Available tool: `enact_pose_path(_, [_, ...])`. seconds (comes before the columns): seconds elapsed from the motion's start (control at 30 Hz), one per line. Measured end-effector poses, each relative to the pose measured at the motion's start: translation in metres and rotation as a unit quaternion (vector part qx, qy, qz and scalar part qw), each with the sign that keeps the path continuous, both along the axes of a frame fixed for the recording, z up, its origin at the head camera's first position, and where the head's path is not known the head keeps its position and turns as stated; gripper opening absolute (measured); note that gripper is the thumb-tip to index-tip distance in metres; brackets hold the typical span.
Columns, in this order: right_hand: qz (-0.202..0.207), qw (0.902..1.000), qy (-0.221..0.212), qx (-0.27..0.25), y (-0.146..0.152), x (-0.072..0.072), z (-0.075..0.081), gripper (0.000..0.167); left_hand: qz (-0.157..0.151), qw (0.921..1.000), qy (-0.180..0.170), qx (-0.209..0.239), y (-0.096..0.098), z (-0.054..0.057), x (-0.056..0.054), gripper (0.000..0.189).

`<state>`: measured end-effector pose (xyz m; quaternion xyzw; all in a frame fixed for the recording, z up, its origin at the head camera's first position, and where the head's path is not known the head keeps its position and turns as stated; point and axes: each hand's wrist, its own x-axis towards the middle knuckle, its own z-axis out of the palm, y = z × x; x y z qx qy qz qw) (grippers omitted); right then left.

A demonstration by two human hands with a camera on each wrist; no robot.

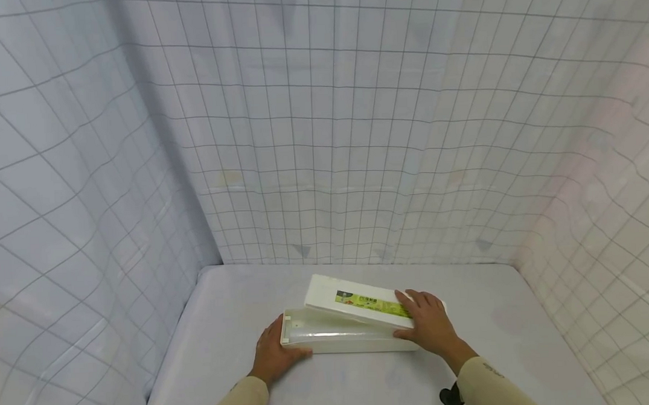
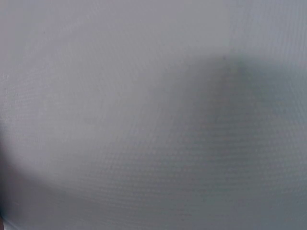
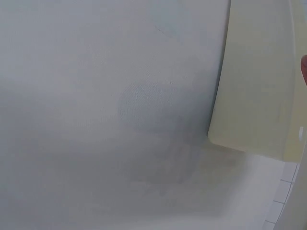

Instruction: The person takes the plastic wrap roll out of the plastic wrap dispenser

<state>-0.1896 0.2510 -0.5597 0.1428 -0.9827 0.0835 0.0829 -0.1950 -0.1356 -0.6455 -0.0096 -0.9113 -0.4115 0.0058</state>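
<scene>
A long white plastic box [image 1: 358,345] lies crosswise on the table, its top partly uncovered. Inside it a shiny, translucent roll [image 1: 336,335] shows, apparently cling film. The box's white lid [image 1: 321,290], with a green and yellow label [image 1: 372,303], sits askew over the box, its left end swung toward the back. My left hand [image 1: 274,354] grips the box's left end, thumb along the front. My right hand [image 1: 432,323] holds the lid's right end, thumb at the near edge and fingers over the top. In the right wrist view the box wall [image 3: 254,76] appears at the right.
A white cloth covers the table [image 1: 241,290]. White sheeting with a dark grid [image 1: 321,136] hangs at the back and along both sides. The left wrist view shows only blurred pale cloth [image 2: 120,96] and shadow.
</scene>
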Motion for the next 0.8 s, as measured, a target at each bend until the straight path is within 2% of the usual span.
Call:
enact_pose_path(0.47, [-0.027,0.9994,0.018,0.015,0.014,0.001,-0.006,0.098,0.0,1.0,-0.002,-0.002,0.001,0.001,-0.001,0.116])
enact_pose_path(0.8, [-0.058,0.998,0.025,0.01,0.025,0.008,-0.008,0.098,-0.001,1.0,-0.009,-0.001,0.0,-0.002,-0.003,0.118])
